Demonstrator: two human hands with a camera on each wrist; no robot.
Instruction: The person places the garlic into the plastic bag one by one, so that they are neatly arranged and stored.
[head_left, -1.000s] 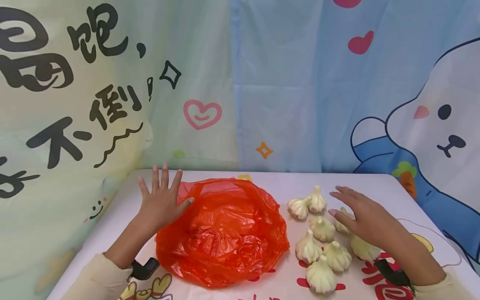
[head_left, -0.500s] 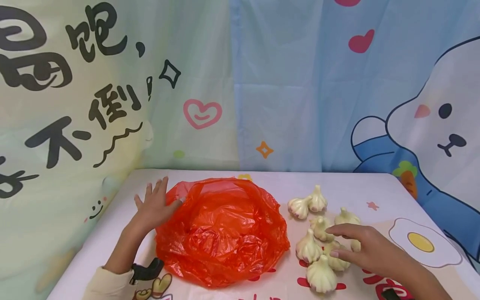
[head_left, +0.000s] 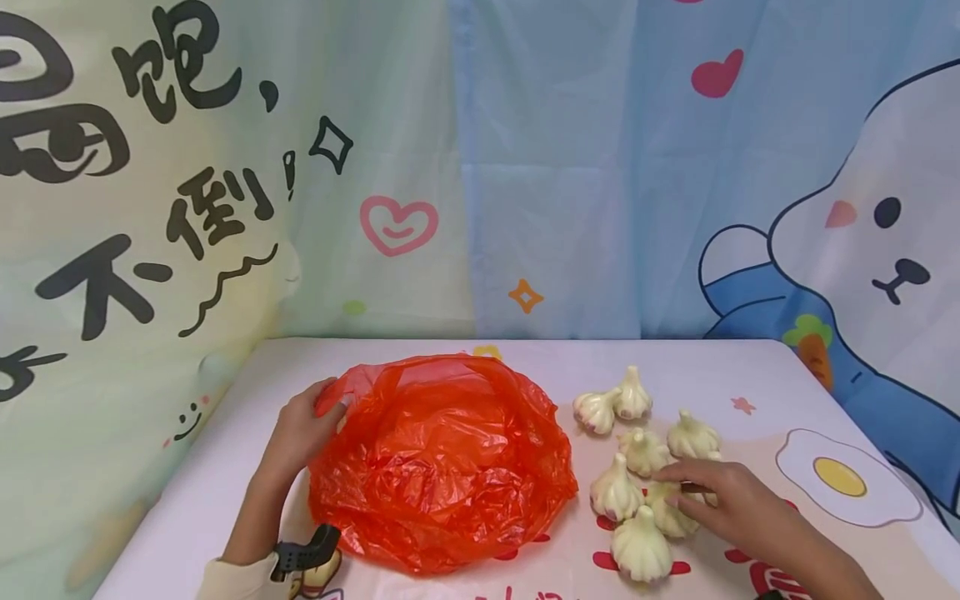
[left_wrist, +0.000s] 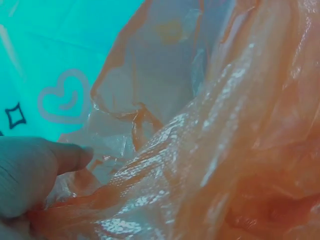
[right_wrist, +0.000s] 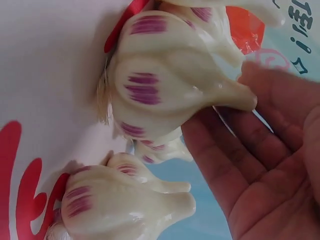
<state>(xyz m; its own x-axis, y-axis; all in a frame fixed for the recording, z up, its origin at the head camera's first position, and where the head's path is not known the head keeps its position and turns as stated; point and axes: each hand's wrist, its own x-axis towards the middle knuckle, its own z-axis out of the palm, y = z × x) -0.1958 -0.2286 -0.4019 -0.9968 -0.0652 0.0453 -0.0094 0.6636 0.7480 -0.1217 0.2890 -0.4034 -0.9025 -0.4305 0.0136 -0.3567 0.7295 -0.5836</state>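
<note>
At the left, my left hand holds the near-left rim of a red plastic bag. In the left wrist view, its thumb lies over the film of the crinkled bag; the other fingers are mostly hidden. The bag lies spread with its mouth upward. At the right, my right hand has thumb and fingers on either side of a garlic bulb. The right wrist view shows this purple-streaked bulb, its neck between the digits of the hand. It still stands against the table.
Around the right hand are several other garlic bulbs, including a pair farther back. All stand on the printed white tabletop. A printed curtain hangs behind the table. Another bulb shows low in the right wrist view.
My left hand has gone from spread fingers above the bag to holding its left rim. My right hand has moved down and toward the front, onto a garlic bulb.
</note>
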